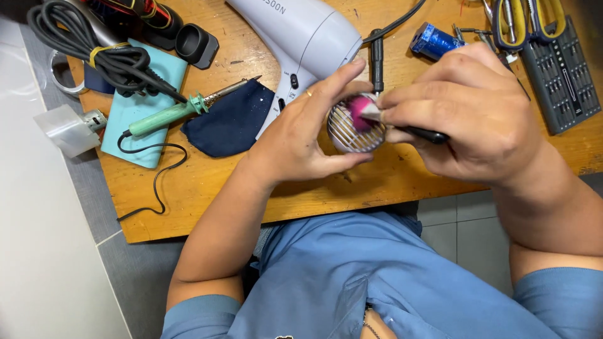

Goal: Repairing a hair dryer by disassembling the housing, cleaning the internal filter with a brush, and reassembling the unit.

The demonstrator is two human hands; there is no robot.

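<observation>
Nearest, just above the wooden table's [207,207] front edge, the left hand [301,135] clamps a round slotted grille [353,129] with a pink centre. Touching it, the right hand [468,110] pinches a dark-handled tool [418,133]. Beyond the grille lies a pale hair dryer [301,31]; farther left, a green soldering iron [182,112] beside a navy cloth [231,119].
</observation>
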